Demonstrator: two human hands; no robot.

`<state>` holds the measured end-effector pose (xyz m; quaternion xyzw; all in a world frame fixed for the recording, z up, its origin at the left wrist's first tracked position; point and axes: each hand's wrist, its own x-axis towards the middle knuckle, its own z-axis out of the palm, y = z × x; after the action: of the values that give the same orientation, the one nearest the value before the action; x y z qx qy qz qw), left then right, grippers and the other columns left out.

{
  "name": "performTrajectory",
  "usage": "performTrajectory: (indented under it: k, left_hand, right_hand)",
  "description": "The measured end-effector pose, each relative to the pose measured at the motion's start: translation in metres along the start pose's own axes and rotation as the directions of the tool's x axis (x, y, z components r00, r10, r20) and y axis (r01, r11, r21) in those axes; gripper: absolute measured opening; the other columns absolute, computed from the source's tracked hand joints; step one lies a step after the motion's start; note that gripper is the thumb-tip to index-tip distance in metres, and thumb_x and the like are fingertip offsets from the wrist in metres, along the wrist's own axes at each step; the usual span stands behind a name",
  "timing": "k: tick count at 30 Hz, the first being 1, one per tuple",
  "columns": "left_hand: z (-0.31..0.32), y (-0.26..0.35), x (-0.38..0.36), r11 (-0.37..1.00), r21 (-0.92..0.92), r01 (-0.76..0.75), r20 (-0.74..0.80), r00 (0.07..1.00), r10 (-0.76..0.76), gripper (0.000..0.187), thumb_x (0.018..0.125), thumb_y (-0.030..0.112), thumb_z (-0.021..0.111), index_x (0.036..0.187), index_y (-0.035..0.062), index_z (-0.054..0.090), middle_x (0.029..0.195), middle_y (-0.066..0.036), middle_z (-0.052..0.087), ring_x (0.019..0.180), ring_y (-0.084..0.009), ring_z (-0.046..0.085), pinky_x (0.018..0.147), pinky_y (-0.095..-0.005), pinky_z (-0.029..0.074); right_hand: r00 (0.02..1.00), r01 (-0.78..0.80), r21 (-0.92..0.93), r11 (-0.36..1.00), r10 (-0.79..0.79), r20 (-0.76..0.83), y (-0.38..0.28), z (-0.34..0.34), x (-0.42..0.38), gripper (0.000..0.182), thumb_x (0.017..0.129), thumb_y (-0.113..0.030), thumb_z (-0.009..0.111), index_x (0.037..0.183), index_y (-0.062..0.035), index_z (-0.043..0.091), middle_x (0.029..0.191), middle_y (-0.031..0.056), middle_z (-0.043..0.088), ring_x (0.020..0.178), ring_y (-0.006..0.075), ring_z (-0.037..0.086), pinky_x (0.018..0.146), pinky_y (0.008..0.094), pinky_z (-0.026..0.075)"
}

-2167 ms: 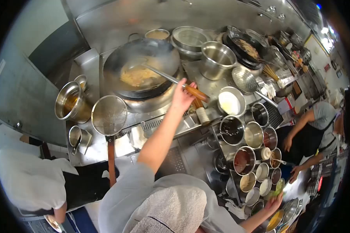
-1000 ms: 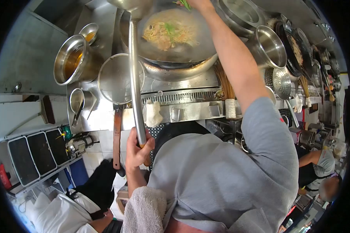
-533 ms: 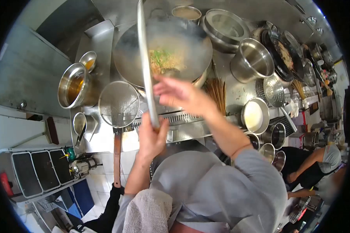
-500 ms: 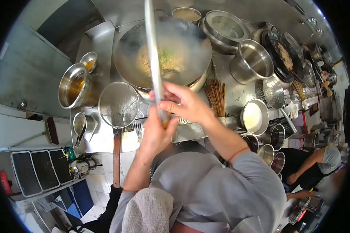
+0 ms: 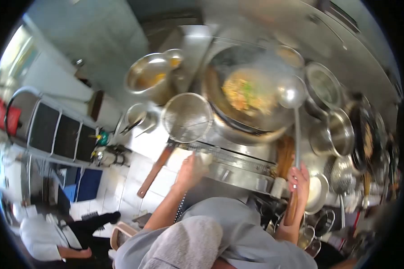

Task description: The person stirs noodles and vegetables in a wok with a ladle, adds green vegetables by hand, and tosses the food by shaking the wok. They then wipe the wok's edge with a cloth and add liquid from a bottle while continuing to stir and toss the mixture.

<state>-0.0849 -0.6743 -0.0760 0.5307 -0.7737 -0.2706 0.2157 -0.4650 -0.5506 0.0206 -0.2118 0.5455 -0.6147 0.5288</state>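
Observation:
A long ladle is gripped in my right hand, its wooden handle end running down along my forearm. The ladle's round metal bowl overlaps the right side of the wok. Inside the wok lie steaming noodles with green pieces among them. My left hand is at the stove's front edge, just right of the strainer's handle, with a pale blurred patch against its fingers. Motion smears those fingers, so I cannot tell whether they hold it. The round mesh strainer with a wooden handle rests left of the wok.
Left of the wok stand a pot of amber liquid and a small pot. On the right are a bamboo brush, a steel pot, a bowl of white contents and a perforated skimmer. Another person is at lower left.
The hands were together on the ladle's upright handle; now they are apart, the right one holding it to the right, the left one lower. The whole view has turned and shifted.

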Motion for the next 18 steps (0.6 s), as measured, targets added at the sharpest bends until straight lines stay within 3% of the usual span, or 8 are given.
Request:
performTrajectory:
  k: [2, 5, 9, 12, 14, 15, 16, 18]
  left_hand:
    - [0.016, -0.016, 0.010, 0.971, 0.237, 0.032, 0.064, 0.997, -0.048, 0.073, 0.070, 0.033, 0.082, 0.122, -0.0077, 0.052, 0.112, -0.025, 0.058, 0.102, -0.0439, 0.057, 0.088, -0.0461, 0.050]
    - [0.033, -0.027, 0.026, 0.943, 0.280, 0.178, 0.005, 0.982, -0.186, 0.063, 0.070, 0.039, 0.081, 0.109, -0.0060, 0.061, 0.102, -0.023, 0.065, 0.094, -0.0431, 0.063, 0.081, -0.0464, 0.053]
    - [0.028, -0.028, 0.040, 0.917, -0.204, 0.343, 0.262, 0.922, -0.287, 0.041, 0.080, 0.036, 0.074, 0.093, -0.0021, 0.070, 0.087, -0.017, 0.072, 0.085, -0.0332, 0.071, 0.076, -0.0423, 0.055]
    - [0.023, -0.023, 0.038, 0.257, -0.793, 0.552, 0.520, 0.834, -0.186, 0.049, 0.085, 0.026, 0.066, 0.125, -0.0010, 0.057, 0.107, -0.016, 0.067, 0.104, -0.0349, 0.067, 0.084, -0.0428, 0.056]
    - [-0.001, 0.013, 0.046, -0.262, -0.725, 0.637, 0.674, 0.734, -0.079, 0.057, 0.087, 0.024, 0.061, 0.135, -0.0019, 0.045, 0.120, -0.021, 0.060, 0.113, -0.0408, 0.060, 0.089, -0.0473, 0.055]
    - [0.000, 0.008, 0.053, -0.357, -0.651, 0.669, 0.717, 0.697, -0.003, 0.057, 0.089, 0.025, 0.057, 0.135, -0.0045, 0.043, 0.125, -0.024, 0.056, 0.118, -0.0440, 0.055, 0.093, -0.0505, 0.054]
    - [0.003, 0.009, 0.061, -0.323, -0.667, 0.672, 0.718, 0.695, -0.039, 0.055, 0.092, 0.031, 0.052, 0.134, -0.0035, 0.045, 0.119, -0.024, 0.059, 0.105, -0.0388, 0.063, 0.083, -0.0460, 0.058]
    - [0.002, 0.001, 0.082, -0.406, -0.593, 0.695, 0.682, 0.702, 0.205, 0.052, 0.095, 0.035, 0.047, 0.133, -0.0007, 0.047, 0.112, -0.023, 0.063, 0.088, -0.0315, 0.068, 0.069, -0.0403, 0.060]
  right_hand:
    - [0.994, 0.106, -0.122, 0.987, -0.105, 0.012, -0.014, 0.024, 0.015, 0.048, 0.097, -0.008, 0.051, 0.144, -0.0052, 0.039, 0.064, -0.0045, 0.039, 0.044, 0.0037, 0.036, 0.033, 0.0206, 0.033]
    - [0.982, 0.111, -0.327, 0.939, -0.154, -0.107, -0.010, 0.044, 0.050, 0.053, 0.097, -0.011, 0.053, 0.147, -0.0078, 0.036, 0.063, -0.0034, 0.043, 0.041, 0.0051, 0.038, 0.034, 0.0233, 0.034]
    - [0.974, 0.010, -0.592, 0.806, -0.141, -0.175, -0.007, 0.079, 0.068, 0.053, 0.096, -0.014, 0.054, 0.146, -0.0074, 0.038, 0.064, 0.0005, 0.047, 0.043, 0.0100, 0.043, 0.038, 0.0266, 0.038]
    - [0.999, -0.025, -0.297, 0.955, 0.032, 0.018, -0.002, 0.098, 0.061, 0.049, 0.096, -0.014, 0.054, 0.142, -0.0042, 0.041, 0.062, -0.0016, 0.045, 0.043, 0.0085, 0.044, 0.038, 0.0255, 0.039]
    - [0.996, -0.017, -0.184, 0.983, 0.032, 0.079, -0.009, 0.095, 0.045, 0.043, 0.096, -0.013, 0.054, 0.137, -0.0034, 0.044, 0.061, -0.0025, 0.043, 0.043, 0.0079, 0.043, 0.038, 0.0250, 0.039]
    - [0.992, -0.016, -0.126, 0.992, 0.031, 0.124, -0.012, 0.097, 0.041, 0.040, 0.096, -0.012, 0.054, 0.134, -0.0030, 0.046, 0.060, -0.0029, 0.043, 0.043, 0.0076, 0.043, 0.037, 0.0247, 0.039]
    - [0.998, 0.033, -0.200, 0.979, -0.021, 0.066, -0.013, 0.099, 0.042, 0.037, 0.096, -0.012, 0.053, 0.131, -0.0024, 0.047, 0.060, -0.0025, 0.044, 0.043, 0.0078, 0.043, 0.038, 0.0250, 0.039]
    - [0.993, 0.098, -0.355, 0.930, -0.115, -0.026, -0.014, 0.102, 0.050, 0.031, 0.095, -0.011, 0.053, 0.125, -0.0012, 0.049, 0.061, -0.0015, 0.046, 0.043, 0.0082, 0.044, 0.038, 0.0256, 0.039]
